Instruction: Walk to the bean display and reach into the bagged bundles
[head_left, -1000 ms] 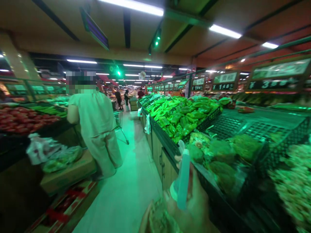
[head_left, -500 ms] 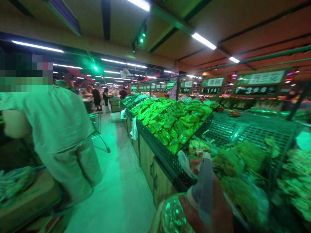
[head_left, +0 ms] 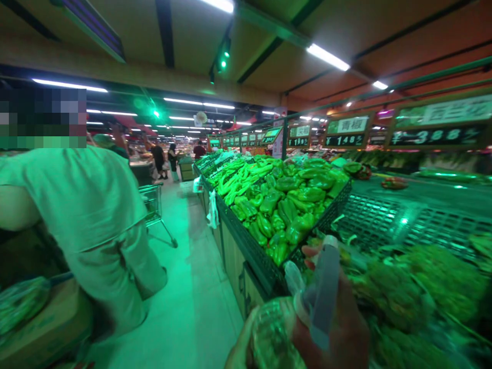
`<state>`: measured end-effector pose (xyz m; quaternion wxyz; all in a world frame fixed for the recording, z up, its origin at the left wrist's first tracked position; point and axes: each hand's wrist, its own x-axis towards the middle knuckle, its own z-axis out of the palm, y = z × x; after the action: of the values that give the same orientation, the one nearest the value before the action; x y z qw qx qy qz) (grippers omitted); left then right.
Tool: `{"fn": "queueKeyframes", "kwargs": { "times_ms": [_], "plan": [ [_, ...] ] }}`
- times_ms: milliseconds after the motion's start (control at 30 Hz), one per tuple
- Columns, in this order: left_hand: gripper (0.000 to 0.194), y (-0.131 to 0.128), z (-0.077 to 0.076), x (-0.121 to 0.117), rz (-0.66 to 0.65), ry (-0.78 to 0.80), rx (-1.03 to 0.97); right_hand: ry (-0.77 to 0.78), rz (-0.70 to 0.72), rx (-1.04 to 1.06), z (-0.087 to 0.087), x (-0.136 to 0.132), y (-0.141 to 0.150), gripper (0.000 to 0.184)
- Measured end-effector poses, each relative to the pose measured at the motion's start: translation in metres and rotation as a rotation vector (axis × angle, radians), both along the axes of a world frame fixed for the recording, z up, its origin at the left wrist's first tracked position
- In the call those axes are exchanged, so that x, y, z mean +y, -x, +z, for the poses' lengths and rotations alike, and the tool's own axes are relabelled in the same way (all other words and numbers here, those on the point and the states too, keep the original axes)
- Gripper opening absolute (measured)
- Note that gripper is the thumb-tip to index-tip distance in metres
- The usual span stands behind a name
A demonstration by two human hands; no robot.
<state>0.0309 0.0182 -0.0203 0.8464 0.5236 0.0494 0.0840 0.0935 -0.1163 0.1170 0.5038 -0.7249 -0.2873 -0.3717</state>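
Note:
Low in the head view, my right hand (head_left: 340,333) is closed around the twisted pale neck (head_left: 325,287) of a clear plastic bag (head_left: 271,333) with green produce inside. Its thumb points up toward the display. My left hand (head_left: 235,353) shows only as an edge at the frame bottom, cupped against the bag's left side. Both hands sit just in front of the black mesh rim (head_left: 253,251) of a vegetable stand. Wrapped leafy greens (head_left: 423,277) lie right of my hands, and a heap of green peppers (head_left: 284,200) lies just beyond them.
A person in pale clothes (head_left: 88,215) bends over the left-hand stand, close by. A shopping cart (head_left: 154,205) stands behind them in the aisle (head_left: 200,287). A cardboard box (head_left: 42,328) sits low left. Plastic bags (head_left: 212,210) hang off the stand. Price signs (head_left: 348,132) hang above; distant shoppers stand far down the aisle.
The view has advanced along the aisle and turned right. The person in pale clothes is now much closer on the left, and the peppers are nearer. My hands keep hold of the bag.

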Motion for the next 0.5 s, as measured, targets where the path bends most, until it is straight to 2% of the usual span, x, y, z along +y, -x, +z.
{"fn": "queueKeyframes", "kwargs": {
  "times_ms": [167,367,500],
  "plan": [
    [0.091,-0.027,-0.010,0.023,-0.020,0.140,0.050,-0.037,-0.016,0.044,-0.001,0.025,-0.012,0.066],
    [0.113,-0.057,-0.015,0.067,-0.086,0.230,0.071,0.015,-0.172,0.067,0.004,0.066,-0.022,0.074],
    [0.109,-0.087,-0.015,0.103,-0.152,0.225,0.164,-0.005,-0.165,0.019,0.010,0.104,-0.027,0.067]
  ]
}}
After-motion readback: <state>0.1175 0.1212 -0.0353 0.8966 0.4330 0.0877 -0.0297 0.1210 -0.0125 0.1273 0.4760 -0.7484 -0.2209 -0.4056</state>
